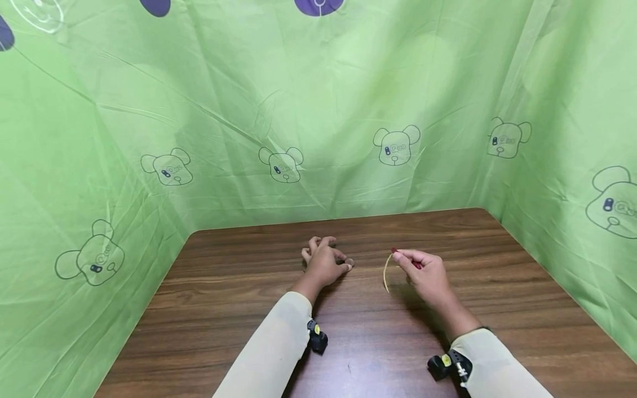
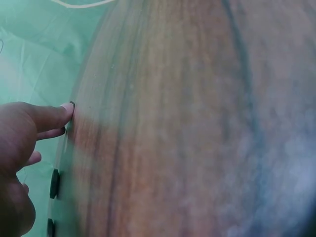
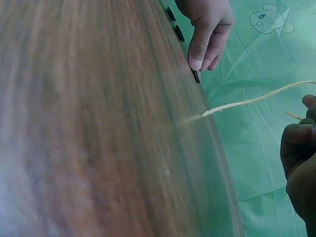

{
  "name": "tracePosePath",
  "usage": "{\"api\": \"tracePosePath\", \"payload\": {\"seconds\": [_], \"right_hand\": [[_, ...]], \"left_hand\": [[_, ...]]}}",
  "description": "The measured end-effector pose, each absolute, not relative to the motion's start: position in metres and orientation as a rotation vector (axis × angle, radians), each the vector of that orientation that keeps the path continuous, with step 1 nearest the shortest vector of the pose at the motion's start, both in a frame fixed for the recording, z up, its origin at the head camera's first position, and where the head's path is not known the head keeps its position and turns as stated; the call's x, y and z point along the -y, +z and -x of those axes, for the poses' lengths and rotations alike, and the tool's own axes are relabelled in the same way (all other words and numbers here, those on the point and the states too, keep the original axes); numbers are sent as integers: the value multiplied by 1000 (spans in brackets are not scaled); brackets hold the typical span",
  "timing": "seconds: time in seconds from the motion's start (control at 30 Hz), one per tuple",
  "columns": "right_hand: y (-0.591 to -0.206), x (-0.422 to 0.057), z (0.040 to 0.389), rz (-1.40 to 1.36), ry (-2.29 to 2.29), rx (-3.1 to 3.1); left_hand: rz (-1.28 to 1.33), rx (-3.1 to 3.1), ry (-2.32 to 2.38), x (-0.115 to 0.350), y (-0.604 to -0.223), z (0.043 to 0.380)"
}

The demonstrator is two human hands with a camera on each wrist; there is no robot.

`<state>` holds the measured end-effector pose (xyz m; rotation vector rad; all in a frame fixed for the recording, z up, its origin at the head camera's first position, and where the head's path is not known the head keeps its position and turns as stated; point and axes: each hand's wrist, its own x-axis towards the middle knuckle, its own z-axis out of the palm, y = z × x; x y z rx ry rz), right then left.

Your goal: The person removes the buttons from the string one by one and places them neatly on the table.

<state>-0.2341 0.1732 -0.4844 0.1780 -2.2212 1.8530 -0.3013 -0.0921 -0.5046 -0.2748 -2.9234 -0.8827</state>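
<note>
My left hand (image 1: 323,265) is over the middle of the table, thumb and forefinger pinching a small round disc (image 1: 350,261) at the tabletop. In the right wrist view the same disc (image 3: 197,76) shows dark and thin under the fingertips. To the right, my right hand (image 1: 427,275) is raised and pinches a pale yellow cord (image 1: 385,273) that has a dark red part (image 1: 395,250) by the fingertips. The cord's free end curves down toward the left. More of the red part shows under the curled fingers; the rest is hidden in the hand.
Two more dark discs (image 3: 179,33) lie on the tabletop beyond the left hand, which hides them in the head view. The brown wood-grain table (image 1: 224,331) meets a green curtain (image 1: 328,188) at the back and sides. Each wrist wears a small black camera (image 1: 318,340).
</note>
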Motion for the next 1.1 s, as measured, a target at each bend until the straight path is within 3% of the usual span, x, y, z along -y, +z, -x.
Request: {"api": "tracePosePath", "payload": {"seconds": [0.57,1.1], "right_hand": [[-486,-171,235,-199,1827,2230],[-490,-163,236,-292,1801,2281]], "left_hand": [[278,2728,-1131,108,-506,292],[319,2587,-1334,102,-484,252]]}}
